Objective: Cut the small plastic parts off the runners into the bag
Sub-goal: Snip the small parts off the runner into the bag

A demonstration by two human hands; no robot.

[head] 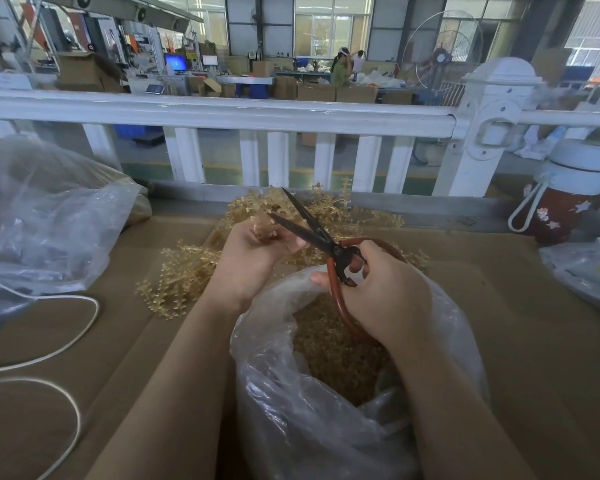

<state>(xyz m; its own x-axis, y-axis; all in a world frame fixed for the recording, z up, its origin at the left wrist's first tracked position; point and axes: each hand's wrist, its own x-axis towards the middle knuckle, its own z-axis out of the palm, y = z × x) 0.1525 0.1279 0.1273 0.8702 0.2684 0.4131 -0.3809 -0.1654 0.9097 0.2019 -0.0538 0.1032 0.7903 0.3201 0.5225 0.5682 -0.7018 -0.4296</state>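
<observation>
Over the open bag (326, 420) the person works with both hands; the left hand (253, 252) is curled around a small amber runner (262, 230), holding it up between the blades; the right hand (378, 292) grasps the scissors (312, 230) by their red-brown handles, fingers through the loop, and the black blades stand apart in a V, pointing away from the person. Inside the bag lies a heap of cut parts (340, 355), amber and very small. Behind the hands, on the cardboard table (516, 341), a pile of runners (187, 271) spreads out, reaching to the white railing (222, 112). At the left lies another clear bag (42, 220), crumpled, and a white cord (66, 341) curves near it; at the right, beside the railing post, stands a bottle (565, 202) with a white lid.
</observation>
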